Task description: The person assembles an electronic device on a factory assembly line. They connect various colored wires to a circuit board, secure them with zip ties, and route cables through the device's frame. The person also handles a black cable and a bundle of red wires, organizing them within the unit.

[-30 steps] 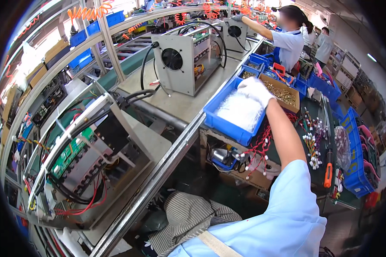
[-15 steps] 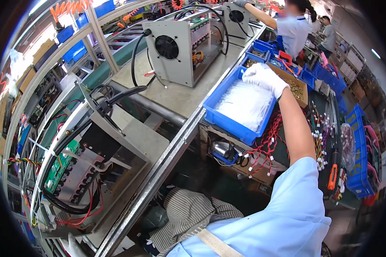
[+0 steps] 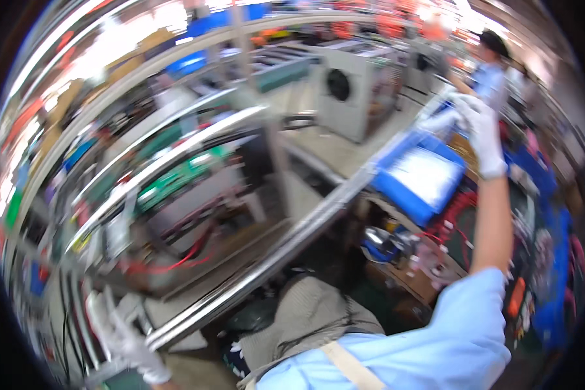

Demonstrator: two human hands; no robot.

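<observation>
Long grey conveyor bench (image 3: 344, 153) with a steel edge rail (image 3: 286, 250). Directly on it: grey metal box with round fan grille (image 3: 351, 91), open chassis with green boards and red wiring (image 3: 169, 208). Frame blurred.

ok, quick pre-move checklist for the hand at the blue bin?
1. Right hand gloved, raised over the blue bin: ok.
2. Something held in the right hand: cannot tell, blurred.
3. Bin sits on the bench edge, white contents visible: ok.
4. Left hand gloved, low by the metal rail: ok.
5. Left hand grip: cannot tell.
6. Picture sharp enough to judge contact: not ok.
</observation>
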